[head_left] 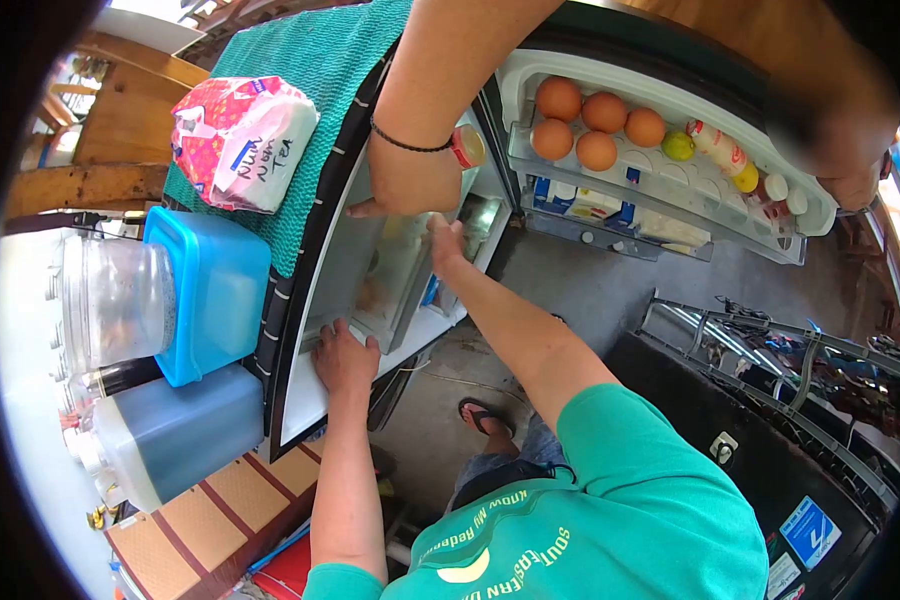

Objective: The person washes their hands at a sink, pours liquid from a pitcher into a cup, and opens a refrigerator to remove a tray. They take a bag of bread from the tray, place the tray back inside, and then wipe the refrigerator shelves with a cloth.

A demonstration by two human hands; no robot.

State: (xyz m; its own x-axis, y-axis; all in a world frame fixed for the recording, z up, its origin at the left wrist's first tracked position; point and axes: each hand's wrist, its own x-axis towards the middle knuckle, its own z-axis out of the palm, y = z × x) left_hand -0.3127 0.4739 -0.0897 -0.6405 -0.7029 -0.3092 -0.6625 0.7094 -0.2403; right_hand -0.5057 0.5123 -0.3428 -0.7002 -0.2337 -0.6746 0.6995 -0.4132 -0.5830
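My right hand [446, 247] reaches into an open small fridge [292, 400], its fingers closed over the edge of a translucent drawer or panel [402, 270]. Lower down, my left hand [346, 358] has its fingers spread against the near side of the same piece. What lies behind the clear plastic is blurred. From above, another person's hand [415, 178] with a dark bracelet reaches into the fridge beside a small jar with a reddish rim [468, 146]. That person's other hand [850, 180] is at the outer end of the fridge door.
The swung-open door shelf [660, 195] holds several brown eggs [597, 151], a green lime [678, 146] and small bottles [718, 148]. A marked plastic bag [260, 150] sits on the fridge's green cover [315, 60]. Blue-lidded container [215, 300] and jugs stand at left.
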